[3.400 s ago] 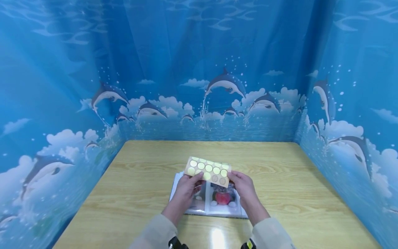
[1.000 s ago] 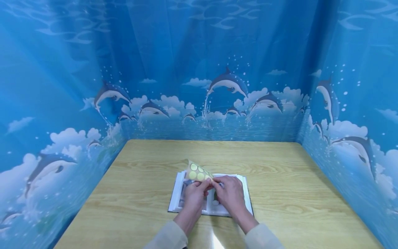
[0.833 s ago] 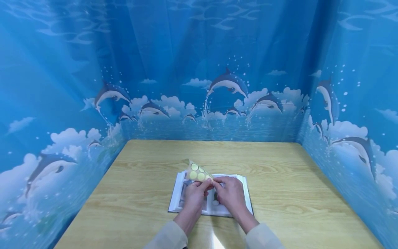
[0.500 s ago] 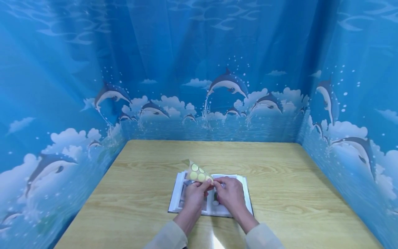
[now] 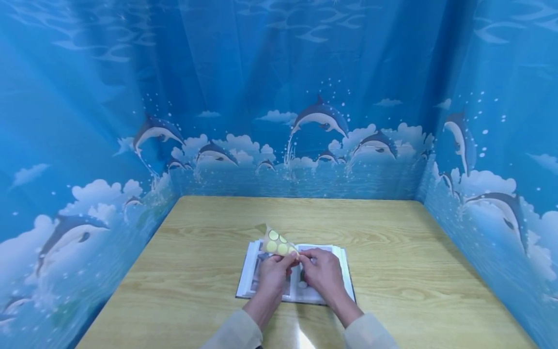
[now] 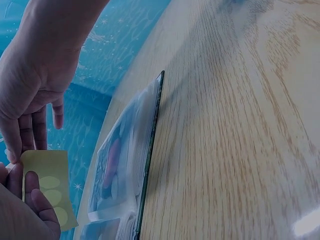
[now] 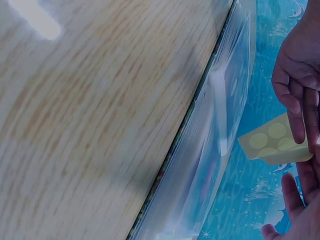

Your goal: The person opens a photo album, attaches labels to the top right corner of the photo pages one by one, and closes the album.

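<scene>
Both hands meet over an open photo album (image 5: 250, 277) lying on the wooden table (image 5: 392, 252). My left hand (image 5: 288, 257) pinches a tan sticker sheet (image 5: 275, 241) with round pale-green stickers, and its far end tilts up to the left. My right hand (image 5: 306, 258) pinches the same sheet at its near corner, fingertips against the left hand's. In the left wrist view the sticker sheet (image 6: 50, 185) shows between my left thumb and my right hand's fingertips, above the album (image 6: 127, 160). The right wrist view shows the sheet (image 7: 272, 141) beside the album's clear sleeves (image 7: 220, 130).
Blue dolphin-print curtains (image 5: 305, 126) wall the table on the left, back and right. Bare wood lies around the album on all sides. A light glare (image 5: 305, 337) shines on the near edge between my beige sleeves.
Earlier the sheet was held flat and wide, lifted between spread hands. Now the hands are lower and together, the sheet tilted. Over the last second almost nothing moved.
</scene>
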The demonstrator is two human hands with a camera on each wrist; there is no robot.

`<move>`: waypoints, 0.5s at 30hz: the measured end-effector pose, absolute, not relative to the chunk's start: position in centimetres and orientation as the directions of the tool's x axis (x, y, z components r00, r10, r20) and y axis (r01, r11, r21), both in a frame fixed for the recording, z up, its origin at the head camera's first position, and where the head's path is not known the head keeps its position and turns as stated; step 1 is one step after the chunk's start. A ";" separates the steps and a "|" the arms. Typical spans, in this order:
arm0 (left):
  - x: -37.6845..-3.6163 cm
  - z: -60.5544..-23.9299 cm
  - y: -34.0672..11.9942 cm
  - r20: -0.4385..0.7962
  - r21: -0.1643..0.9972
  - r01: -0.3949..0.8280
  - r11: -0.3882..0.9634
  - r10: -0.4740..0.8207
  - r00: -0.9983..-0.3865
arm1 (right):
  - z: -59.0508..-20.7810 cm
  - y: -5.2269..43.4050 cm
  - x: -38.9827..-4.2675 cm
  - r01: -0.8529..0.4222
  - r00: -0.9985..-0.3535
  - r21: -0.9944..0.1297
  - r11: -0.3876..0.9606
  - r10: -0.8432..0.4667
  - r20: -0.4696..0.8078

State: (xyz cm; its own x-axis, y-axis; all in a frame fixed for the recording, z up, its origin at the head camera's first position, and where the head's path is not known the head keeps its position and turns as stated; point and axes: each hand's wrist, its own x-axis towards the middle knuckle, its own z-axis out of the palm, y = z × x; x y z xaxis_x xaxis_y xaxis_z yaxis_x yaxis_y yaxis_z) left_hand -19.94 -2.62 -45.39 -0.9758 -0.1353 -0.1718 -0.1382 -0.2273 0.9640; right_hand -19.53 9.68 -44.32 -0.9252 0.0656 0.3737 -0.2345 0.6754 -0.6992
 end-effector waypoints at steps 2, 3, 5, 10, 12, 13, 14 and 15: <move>-19.9 -45.4 -2.6 -0.166 0.965 -0.132 -0.225 -0.138 -0.976 | -44.3 9.7 -19.5 -0.221 -0.931 -0.712 0.667 0.072 0.357; -19.9 -45.4 -2.6 -0.163 0.966 -0.129 -0.225 -0.140 -0.977 | -44.3 9.7 -19.5 -0.218 -0.933 -0.713 0.666 0.073 0.354; -19.9 -45.5 -2.6 -0.160 0.967 -0.127 -0.222 -0.142 -0.977 | -44.3 9.8 -19.5 -0.221 -0.934 -0.715 0.663 0.066 0.350; -20.0 -45.5 -2.6 -0.154 0.968 -0.122 -0.219 -0.137 -0.978 | -44.5 10.0 -19.6 -0.237 -0.935 -0.697 0.677 0.036 0.353; -20.0 -45.5 -2.6 -0.151 0.970 -0.119 -0.212 -0.140 -0.979 | -44.6 10.0 -19.6 -0.243 -0.934 -0.690 0.682 0.028 0.356; -20.0 -45.5 -2.6 -0.152 0.972 -0.121 -0.204 -0.143 -0.978 | -44.6 10.0 -19.6 -0.247 -0.933 -0.689 0.682 0.025 0.359; -20.0 -45.6 -2.6 -0.152 0.973 -0.122 -0.198 -0.145 -0.978 | -44.7 10.0 -19.6 -0.250 -0.932 -0.689 0.680 0.023 0.361; -20.0 -45.6 -2.6 -0.153 0.973 -0.123 -0.193 -0.147 -0.977 | -44.7 10.1 -19.6 -0.253 -0.931 -0.692 0.676 0.023 0.363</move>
